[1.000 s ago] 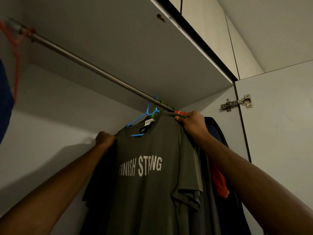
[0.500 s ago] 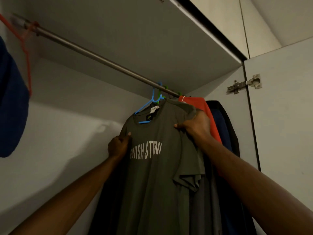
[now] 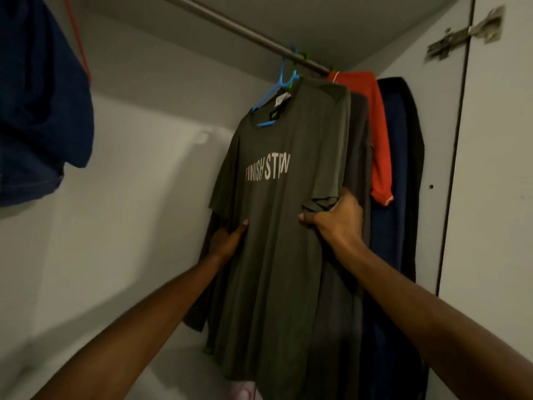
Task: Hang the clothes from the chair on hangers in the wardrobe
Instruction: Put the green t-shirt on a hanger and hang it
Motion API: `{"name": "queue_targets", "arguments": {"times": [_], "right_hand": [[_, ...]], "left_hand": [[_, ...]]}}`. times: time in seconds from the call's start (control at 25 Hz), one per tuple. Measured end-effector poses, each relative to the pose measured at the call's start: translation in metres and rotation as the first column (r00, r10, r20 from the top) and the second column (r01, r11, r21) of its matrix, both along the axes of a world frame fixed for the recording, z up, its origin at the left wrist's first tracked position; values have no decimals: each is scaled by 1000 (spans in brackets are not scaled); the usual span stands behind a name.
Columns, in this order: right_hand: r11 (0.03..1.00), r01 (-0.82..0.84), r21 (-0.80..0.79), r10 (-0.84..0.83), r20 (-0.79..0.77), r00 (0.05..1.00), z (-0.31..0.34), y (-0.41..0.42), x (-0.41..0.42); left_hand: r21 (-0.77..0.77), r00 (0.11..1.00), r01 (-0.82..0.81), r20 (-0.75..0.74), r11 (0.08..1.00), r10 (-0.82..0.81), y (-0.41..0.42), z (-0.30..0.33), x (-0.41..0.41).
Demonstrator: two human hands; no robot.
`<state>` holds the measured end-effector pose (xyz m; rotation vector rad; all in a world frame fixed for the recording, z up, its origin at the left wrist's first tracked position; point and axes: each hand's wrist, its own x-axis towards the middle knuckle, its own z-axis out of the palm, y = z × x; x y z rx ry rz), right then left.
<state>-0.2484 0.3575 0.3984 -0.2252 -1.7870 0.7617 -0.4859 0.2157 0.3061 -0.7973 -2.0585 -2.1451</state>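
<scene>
A grey-green T-shirt point(image 3: 277, 232) with pale letters on its chest hung on a blue hanger point(image 3: 274, 90); the hanger's hook sat over the metal rail point(image 3: 239, 28) near the right end of the wardrobe; a green hanger point(image 3: 297, 75) peeked out just behind it. The left hand point(image 3: 226, 241) held the shirt's left edge below the sleeve, its thumb on the front and its fingers tucked behind the cloth; the right hand point(image 3: 336, 217) held the right side, its fingers clenched round a bunch of the sleeve. Both arms reached up from below.

Just behind the T-shirt hung a darker grey top point(image 3: 359, 157); beside that was an orange top point(image 3: 377, 134); then came a dark blue garment point(image 3: 395, 180) and a black one point(image 3: 415, 157), pressed close to the wardrobe's side wall point(image 3: 435, 145). A metal hinge point(image 3: 464, 33) joined that wall to the open door point(image 3: 501, 183). Far off at the left end, well apart from the rest, hung a blue cloth point(image 3: 37, 93) with a thin red hanger point(image 3: 80, 44) showing beside it.
</scene>
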Motion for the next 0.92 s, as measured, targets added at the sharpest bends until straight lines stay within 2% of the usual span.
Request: {"name": "queue_targets", "arguments": {"times": [0.08,0.2,0.28,0.4,0.56,0.72,0.8,0.92], "right_hand": [[1000,-23,-9,24,64,998,-38,-4,2],[997,-62,-39,66,120,991,-85,-4,4],[997,-37,-74,46,130,990,-105,-2,14],[996,5,-88,18,256,966,-139,-2,32],[990,88,-114,-25,464,886,-204,-17,49],[966,177,-187,-53,530,846,-252,-34,67],[962,183,-204,-24,604,797,-271,-47,78],[986,135,-94,-38,670,742,-302,-71,92]], "left_hand": [[17,997,64,35,998,-64,-2,-27,19],[-21,997,77,33,997,-76,-3,-51,40],[-56,997,73,10,996,-73,-7,-68,45],[-111,997,62,-43,992,-67,-17,-99,54],[-237,999,-6,-48,972,-6,-27,-131,67],[-329,999,-46,8,943,52,-64,-162,92],[-414,994,-106,-70,904,84,-86,-187,104],[-523,980,-195,-142,830,141,-116,-220,128]]}}
